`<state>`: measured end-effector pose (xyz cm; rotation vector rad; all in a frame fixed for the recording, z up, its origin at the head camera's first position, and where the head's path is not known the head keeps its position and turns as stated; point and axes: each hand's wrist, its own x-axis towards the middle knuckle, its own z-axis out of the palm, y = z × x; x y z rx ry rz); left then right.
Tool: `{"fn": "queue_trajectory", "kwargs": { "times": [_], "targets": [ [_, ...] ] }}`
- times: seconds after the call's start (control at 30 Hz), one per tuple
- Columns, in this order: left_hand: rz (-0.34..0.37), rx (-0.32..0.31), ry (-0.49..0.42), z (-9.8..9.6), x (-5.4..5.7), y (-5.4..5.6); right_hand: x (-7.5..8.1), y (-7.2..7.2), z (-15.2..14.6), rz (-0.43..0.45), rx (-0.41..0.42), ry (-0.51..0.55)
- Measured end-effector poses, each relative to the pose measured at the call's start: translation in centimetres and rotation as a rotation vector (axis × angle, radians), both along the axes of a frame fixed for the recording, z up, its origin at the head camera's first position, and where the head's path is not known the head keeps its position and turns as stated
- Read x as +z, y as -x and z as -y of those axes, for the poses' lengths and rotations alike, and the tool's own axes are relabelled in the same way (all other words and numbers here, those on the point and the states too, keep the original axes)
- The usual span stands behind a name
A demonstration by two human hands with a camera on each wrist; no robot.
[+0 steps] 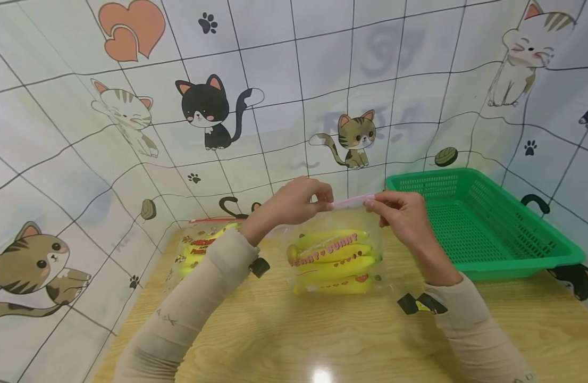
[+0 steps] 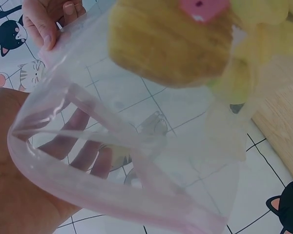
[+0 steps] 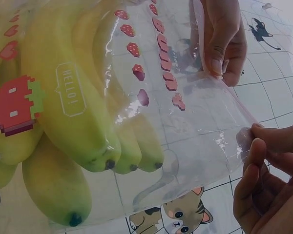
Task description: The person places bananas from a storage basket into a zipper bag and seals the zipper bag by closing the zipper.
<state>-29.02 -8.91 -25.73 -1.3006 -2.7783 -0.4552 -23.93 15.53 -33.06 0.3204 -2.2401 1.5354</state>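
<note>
A clear zip bag (image 1: 332, 219) with red printed lettering and a pink zip strip (image 1: 352, 201) hangs upright above the table. Inside it lies a bunch of yellow bananas (image 1: 337, 265) with greenish tips (image 3: 78, 217). My left hand (image 1: 301, 201) pinches the top strip near its middle. At the right end, my right hand (image 1: 403, 215) grips the strip's corner between thumb and fingers (image 3: 256, 161). The left wrist view shows the bag mouth (image 2: 112, 195) gaping on the left side, with my left fingers visible through the plastic.
On the left of the wooden table (image 1: 284, 340) lies another clear bag (image 1: 198, 250) with a red zip strip and yellow fruit inside. A green plastic basket (image 1: 514, 271) stands at the right. Behind hangs a white cat-print sheet (image 1: 284, 69).
</note>
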Motion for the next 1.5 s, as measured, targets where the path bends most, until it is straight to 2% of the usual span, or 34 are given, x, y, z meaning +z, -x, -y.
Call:
{"fn": "queue_trajectory", "kwargs": {
  "times": [0.73, 1.3, 1.5],
  "targets": [
    [0.020, 0.002, -0.002, 1.2, -0.1, -0.2, 0.0, 0.1, -0.3, -0.046, -0.008, -0.005],
    [0.020, 0.033, 0.012, 1.9, -0.2, -0.1, 0.0, 0.1, -0.7, -0.021, -0.034, -0.021],
    [0.016, 0.040, 0.005, 2.7, -0.6, -0.1, 0.1, 0.0, -0.9, -0.014, -0.039, -0.028]
  ]
}}
